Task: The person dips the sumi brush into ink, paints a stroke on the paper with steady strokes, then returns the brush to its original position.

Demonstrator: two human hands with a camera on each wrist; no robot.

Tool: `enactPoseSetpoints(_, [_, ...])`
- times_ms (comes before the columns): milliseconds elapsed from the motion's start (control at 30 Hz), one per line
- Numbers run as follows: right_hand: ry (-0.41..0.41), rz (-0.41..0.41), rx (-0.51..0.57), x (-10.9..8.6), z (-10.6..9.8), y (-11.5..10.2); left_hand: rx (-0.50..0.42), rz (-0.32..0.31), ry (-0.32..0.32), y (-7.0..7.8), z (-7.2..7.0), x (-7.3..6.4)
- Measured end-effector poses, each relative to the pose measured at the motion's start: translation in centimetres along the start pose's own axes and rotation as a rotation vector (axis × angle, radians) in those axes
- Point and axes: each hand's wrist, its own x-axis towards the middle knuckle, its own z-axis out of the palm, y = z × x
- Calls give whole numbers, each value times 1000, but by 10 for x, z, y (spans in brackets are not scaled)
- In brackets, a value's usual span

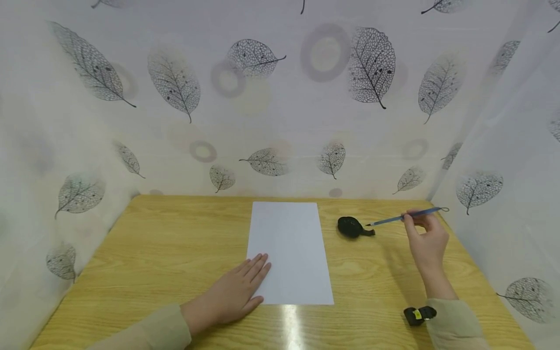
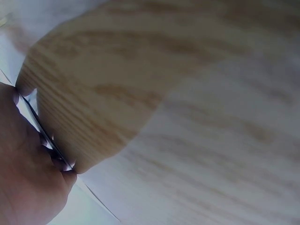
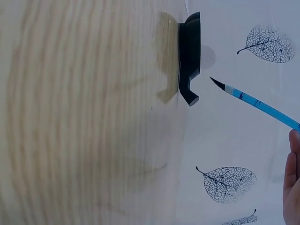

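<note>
A sheet of white paper [image 1: 290,253] lies flat on the table. My left hand [image 1: 238,291] rests on its lower left edge with straight fingers; in the left wrist view that hand [image 2: 33,164] shows at the paper's rim. To the right, my right hand [image 1: 428,243] pinches a blue writing brush [image 1: 395,218] between thumb and fingers, above the table. The dark brush tip points left, apart from a small black dish with a handle [image 1: 350,227]. In the right wrist view the brush [image 3: 262,106] has a black tip close to the dish [image 3: 190,51]. The dish's contents cannot be made out clearly.
The wood-grain table [image 1: 175,243] is enclosed at the back and sides by a pale curtain [image 1: 284,121] with leaf prints. A black strap device with a yellow mark [image 1: 418,315] sits at the right wrist. Light reflects off the table's front.
</note>
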Motion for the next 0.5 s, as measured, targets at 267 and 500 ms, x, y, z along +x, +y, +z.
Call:
enactPoseSetpoints(267, [12,3,46,1,6,-6,-16,-6,-10,-1,1,0])
enactPoseSetpoints(500, [8,12,87,0,16,-8,-21,-9,-16,-1,0,0])
